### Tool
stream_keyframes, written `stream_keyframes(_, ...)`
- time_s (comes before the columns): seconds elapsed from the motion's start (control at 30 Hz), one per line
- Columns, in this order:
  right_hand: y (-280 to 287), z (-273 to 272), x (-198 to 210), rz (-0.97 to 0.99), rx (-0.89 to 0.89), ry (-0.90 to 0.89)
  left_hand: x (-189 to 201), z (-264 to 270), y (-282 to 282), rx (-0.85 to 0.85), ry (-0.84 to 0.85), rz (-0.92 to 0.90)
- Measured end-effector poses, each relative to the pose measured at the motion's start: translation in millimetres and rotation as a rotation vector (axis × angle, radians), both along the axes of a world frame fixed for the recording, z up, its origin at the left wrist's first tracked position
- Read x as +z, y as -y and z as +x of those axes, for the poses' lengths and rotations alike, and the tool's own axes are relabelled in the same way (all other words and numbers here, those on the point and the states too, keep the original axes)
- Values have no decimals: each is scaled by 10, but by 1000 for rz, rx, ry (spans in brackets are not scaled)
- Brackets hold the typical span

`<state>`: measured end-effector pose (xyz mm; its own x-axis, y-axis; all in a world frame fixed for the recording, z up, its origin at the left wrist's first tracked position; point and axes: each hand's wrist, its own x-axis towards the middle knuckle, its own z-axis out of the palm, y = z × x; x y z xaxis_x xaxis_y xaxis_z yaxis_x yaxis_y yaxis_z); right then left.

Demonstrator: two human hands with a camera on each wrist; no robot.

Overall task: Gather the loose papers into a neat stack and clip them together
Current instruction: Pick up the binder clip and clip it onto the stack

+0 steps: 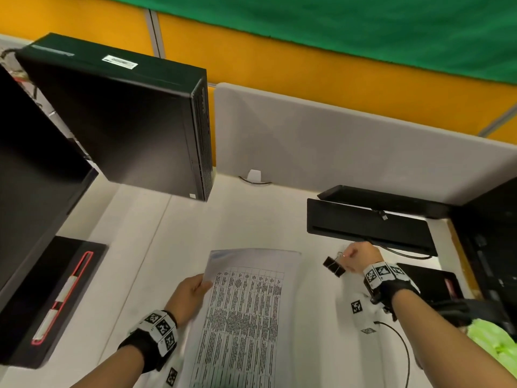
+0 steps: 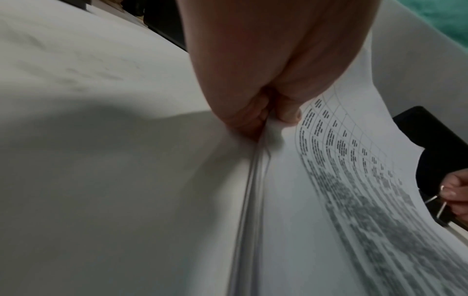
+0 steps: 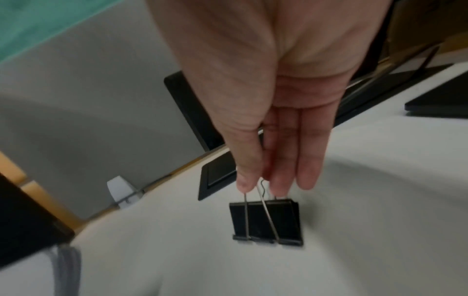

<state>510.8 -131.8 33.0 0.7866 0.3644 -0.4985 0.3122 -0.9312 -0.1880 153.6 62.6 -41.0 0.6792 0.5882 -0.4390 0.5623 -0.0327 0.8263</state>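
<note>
A stack of printed papers (image 1: 246, 306) with a table of text is held up off the white desk (image 1: 156, 247). My left hand (image 1: 193, 292) pinches the stack's left edge, thumb on top (image 2: 288, 116), and the sheets' edges (image 2: 253, 200) fan below it. My right hand (image 1: 355, 257) is to the right of the papers and pinches the wire handles of a black binder clip (image 1: 334, 266). The clip (image 3: 266, 220) hangs below my fingertips, a little above the desk. The clip's handles also show at the left wrist view's right edge (image 2: 442, 206).
A black computer case (image 1: 126, 121) stands at the back left, and a dark monitor (image 1: 36, 177) with its base (image 1: 53, 298) fills the left side. Black trays (image 1: 369, 222) lie at the back right in front of a grey divider (image 1: 335, 141). A cable (image 1: 402, 348) runs under my right wrist.
</note>
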Motion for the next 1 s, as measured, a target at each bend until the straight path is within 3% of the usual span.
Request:
stream_keyframes(0.17,76,-140,58,157,25,-148,-2,-99,80,21,18,56)
stream_keyframes(0.5,-40,-399,262,401,57,-139,47,-65,40,3,-3,35)
stream_keyframes(0.67,-151,-451,343,412,5,-338,13,-68,9,-22,-45,42)
stream_keyframes(1.0,-455,-662,482,264,262,-11,-13,-76,31,11,-44,33)
